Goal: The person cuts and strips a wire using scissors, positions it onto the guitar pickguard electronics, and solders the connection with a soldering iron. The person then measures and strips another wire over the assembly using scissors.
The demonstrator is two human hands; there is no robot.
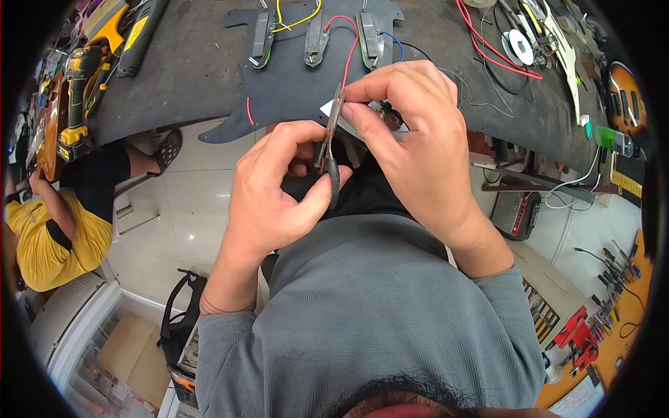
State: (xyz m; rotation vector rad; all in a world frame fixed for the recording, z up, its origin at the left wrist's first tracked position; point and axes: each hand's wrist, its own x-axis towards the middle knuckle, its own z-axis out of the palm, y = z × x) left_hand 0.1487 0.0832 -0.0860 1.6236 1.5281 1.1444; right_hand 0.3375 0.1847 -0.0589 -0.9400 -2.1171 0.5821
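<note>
My left hand (273,187) is closed round the black handles of a small pair of scissors (332,143), its blades pointing up and away from me. At the blades runs a red wire (347,59), coming from the middle pickup. My right hand (421,132) pinches the wire's end just right of the blades. Beneath both hands lies a dark guitar pickguard (286,90), face down, with three pickups: left (262,38), middle (316,43) and right (371,42). A yellow wire (296,26) and a blue wire (398,40) lead from the outer pickups. Partly hidden behind my right fingers is a metal component (388,115).
A short red wire piece (249,111) lies on the pickguard. On the bench (188,76) are a yellow-black drill (80,90), a wire spool (517,46) and red cable (484,42). A person in a yellow shirt (66,240) sits at left. A red vise (577,338) stands lower right.
</note>
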